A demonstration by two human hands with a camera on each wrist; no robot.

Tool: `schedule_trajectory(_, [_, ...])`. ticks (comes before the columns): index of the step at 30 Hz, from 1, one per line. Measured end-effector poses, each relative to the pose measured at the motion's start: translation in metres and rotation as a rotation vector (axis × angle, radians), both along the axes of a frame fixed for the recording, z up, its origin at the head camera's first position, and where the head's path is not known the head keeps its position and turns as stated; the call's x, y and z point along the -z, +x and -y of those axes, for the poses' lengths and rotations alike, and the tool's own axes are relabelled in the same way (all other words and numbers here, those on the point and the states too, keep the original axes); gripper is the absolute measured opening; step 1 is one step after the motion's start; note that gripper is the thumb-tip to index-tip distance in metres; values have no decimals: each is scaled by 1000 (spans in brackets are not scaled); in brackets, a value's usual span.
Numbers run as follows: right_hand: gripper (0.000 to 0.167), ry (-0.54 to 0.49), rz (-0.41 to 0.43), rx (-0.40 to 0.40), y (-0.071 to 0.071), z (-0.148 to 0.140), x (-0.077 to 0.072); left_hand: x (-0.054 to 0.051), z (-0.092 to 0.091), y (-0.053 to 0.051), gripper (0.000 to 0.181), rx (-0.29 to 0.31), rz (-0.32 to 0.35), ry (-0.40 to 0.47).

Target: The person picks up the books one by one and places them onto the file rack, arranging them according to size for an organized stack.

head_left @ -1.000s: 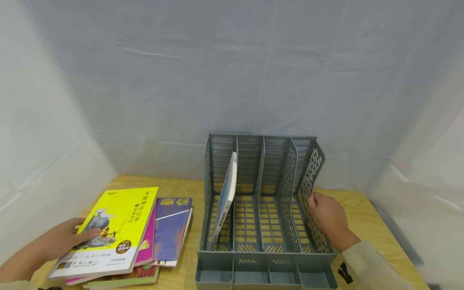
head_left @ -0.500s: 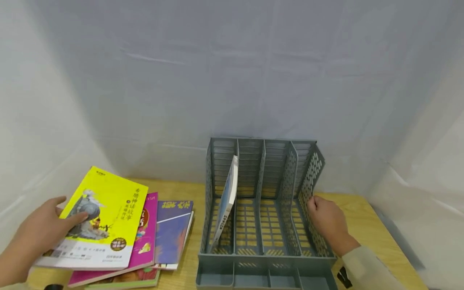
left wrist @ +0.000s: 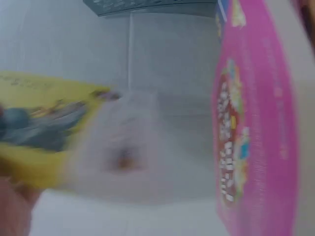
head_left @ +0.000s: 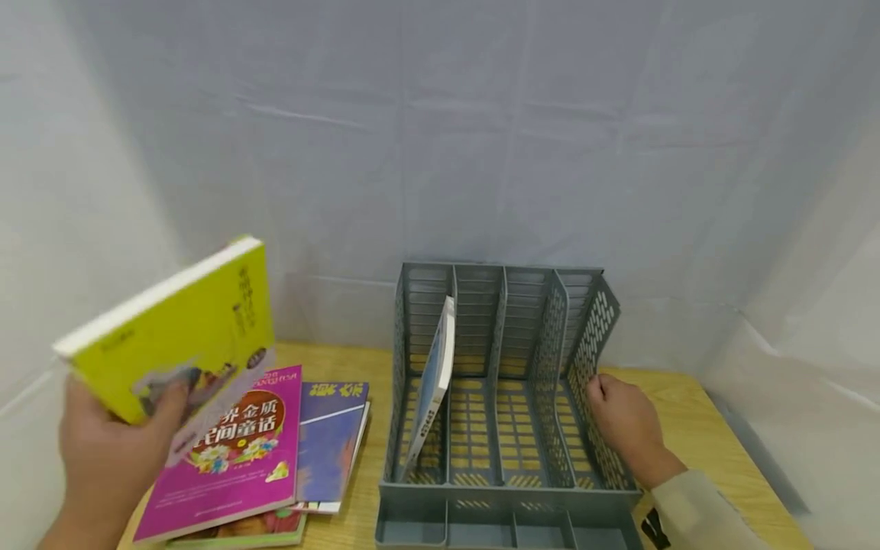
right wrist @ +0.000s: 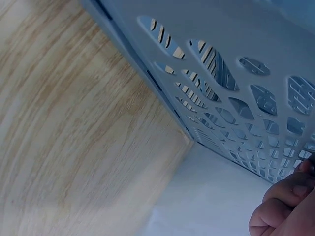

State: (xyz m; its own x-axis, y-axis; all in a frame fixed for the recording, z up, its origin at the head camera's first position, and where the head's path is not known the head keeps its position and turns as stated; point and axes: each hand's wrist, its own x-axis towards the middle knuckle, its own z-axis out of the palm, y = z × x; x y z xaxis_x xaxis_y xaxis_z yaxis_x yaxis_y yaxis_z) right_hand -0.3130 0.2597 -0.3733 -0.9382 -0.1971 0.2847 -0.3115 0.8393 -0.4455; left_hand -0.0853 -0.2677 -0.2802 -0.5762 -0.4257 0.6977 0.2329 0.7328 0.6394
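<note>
My left hand (head_left: 120, 451) grips a yellow book (head_left: 199, 328), thumb on its cover, held tilted in the air above a pile of books. In the left wrist view the yellow book (left wrist: 44, 118) is blurred. A magenta book (head_left: 227, 458) lies on top of the pile, beside a purple book (head_left: 330, 443). My right hand (head_left: 629, 424) holds the right side wall of a grey file rack (head_left: 509, 493); in the right wrist view its curled fingers (right wrist: 283, 201) are at the perforated wall (right wrist: 236, 98). A white-edged book (head_left: 436, 382) leans in the rack's leftmost compartment.
The wooden table (head_left: 715, 451) extends to the right of the rack. Small open trays (head_left: 477, 527) run along the rack's front. White sheeting (head_left: 454, 137) hangs behind and at both sides. Beneath the magenta book, a green-edged book (head_left: 254, 531) shows.
The yellow book has been lifted off the pile by my left hand and tilted up, uncovering the magenta book's cover. My right hand has stayed on the rack's wall.
</note>
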Motion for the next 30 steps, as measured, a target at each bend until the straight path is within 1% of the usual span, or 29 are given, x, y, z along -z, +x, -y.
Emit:
schedule_trajectory(1, [49, -2, 2, -1, 0, 0, 0, 4, 0, 1, 44, 5, 94, 18])
schedule_trajectory(2, [49, -4, 6, -2, 1, 0, 0, 7, 0, 2, 41, -5, 218, 7])
schedule_trajectory(3, [49, -5, 9, -2, 1, 0, 0, 9, 2, 3, 40, -8, 342, -26])
schedule_trajectory(4, [49, -7, 10, -4, 1, 0, -1, 11, 4, 4, 40, -26, 465, -62])
schedule_trajectory(5, [49, -11, 11, -5, 1, 0, -1, 12, 6, 3, 43, -11, 549, -98])
schedule_trajectory(6, [49, -14, 13, -7, 1, 0, -2, 11, 9, 2, 47, 12, 620, -118])
schedule_trajectory(7, [49, -18, 16, -8, 1, 0, -2, 10, 11, 1, 50, 36, 663, -119])
schedule_trajectory(8, [49, -21, 20, -7, 1, 0, -3, 8, 13, -1, 52, 67, 690, -125])
schedule_trajectory(9, [49, -23, 23, -5, 2, 0, -3, 6, 15, -3, 58, 109, 695, -118])
schedule_trajectory(11, [48, -20, 28, -2, 2, 0, -3, 4, 17, -5, 78, 166, 706, -112])
schedule_trajectory(13, [48, -12, 30, 2, 2, 0, -2, 3, 16, -5, 81, 196, 695, -103])
schedule_trajectory(14, [48, -7, 28, 5, 2, 1, -2, 4, 14, -4, 79, 199, 667, -99])
schedule_trajectory(15, [48, -4, 24, 4, 1, 2, -1, 5, 11, -4, 76, 184, 631, -101])
schedule_trajectory(16, [48, 1, 22, 3, 1, 2, -1, 7, 7, -3, 64, 153, 595, -99])
schedule_trajectory(18, [47, 6, 17, 1, -1, 4, -1, 10, -2, -3, 44, 101, 485, -61])
schedule_trajectory(20, [47, 6, 13, -4, -1, 5, -1, 11, -12, -3, 44, 56, 340, -16])
schedule_trajectory(21, [47, 5, 13, -6, -2, 6, -1, 10, -17, -4, 46, 40, 279, 10])
schedule_trajectory(22, [47, 6, 14, -7, -1, 6, -1, 9, -22, -5, 49, 27, 240, 42])
schedule_trajectory(23, [46, 5, 12, -4, -1, 6, -1, 7, -26, -7, 52, 16, 215, 65])
schedule_trajectory(24, [46, 4, 12, 0, -1, 5, -1, 5, -30, -10, 52, 9, 214, 84])
schedule_trajectory(25, [46, 2, 14, 3, -1, 4, -1, 4, -34, -12, 48, 7, 241, 108])
schedule_trajectory(26, [47, -2, 17, 6, -1, 3, -1, 4, -36, -15, 45, 10, 294, 129])
schedule_trajectory(27, [47, -2, 19, 11, 0, 2, 0, 6, -38, -19, 43, 8, 360, 123])
schedule_trajectory(28, [47, -4, 21, 12, 0, 1, 1, 8, -39, -22, 44, 2, 430, 117])
schedule_trajectory(30, [48, -13, 32, 13, 1, 1, 2, 13, -39, -26, 51, 9, 551, 104])
